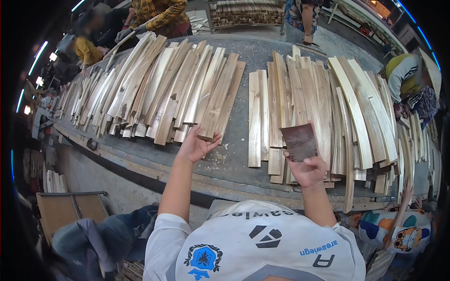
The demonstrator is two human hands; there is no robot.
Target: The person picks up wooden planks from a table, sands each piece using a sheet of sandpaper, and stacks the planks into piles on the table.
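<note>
Shirt: white (234,243), smooth cloth, with blue and black prints.
Right hand (307,172): grips the dark sheet (300,145) at its lower edge, thumb above, probably to keep its broad face exposed.
Dark sheet: thin, flat, four-cornered, scuffed, held over the right-hand pile (304,89).
Left hand (194,147): palm up, fingers curved about a wood strip's end (209,130); grip or mere touch, I cannot tell.
Wood strips: long, narrow, pale to brown, bundled roughly parallel (some visibly bowed), likely for easy reach.
Counter (238,117): dark, dusted with chips.
</note>
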